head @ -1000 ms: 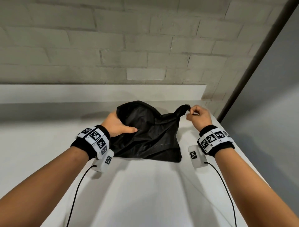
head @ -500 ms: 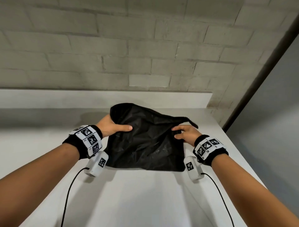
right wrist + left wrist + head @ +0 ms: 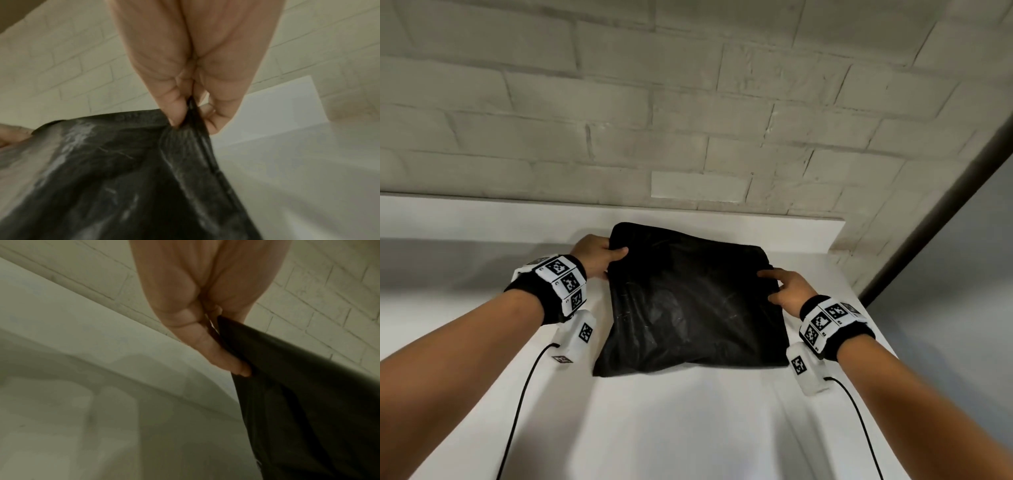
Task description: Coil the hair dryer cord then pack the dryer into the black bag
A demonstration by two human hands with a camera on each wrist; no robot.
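Bag, black crinkled fabric [image 3: 688,301], lies on white worktop [image 3: 688,428] near its back edge, long axis left to right. Left hand [image 3: 594,255] pinches back-left corner, right hand [image 3: 786,291] pinches back-right corner. Hair dryer not visible, maybe inside. Mouth edge spans between grips; both hands equally near

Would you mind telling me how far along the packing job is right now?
No dryer or cord shows, and the black bag lies bulging on the table, so packing looks done. The left hand grips its far left corner; the right hand pinches its right edge. Likely only letting go remains.
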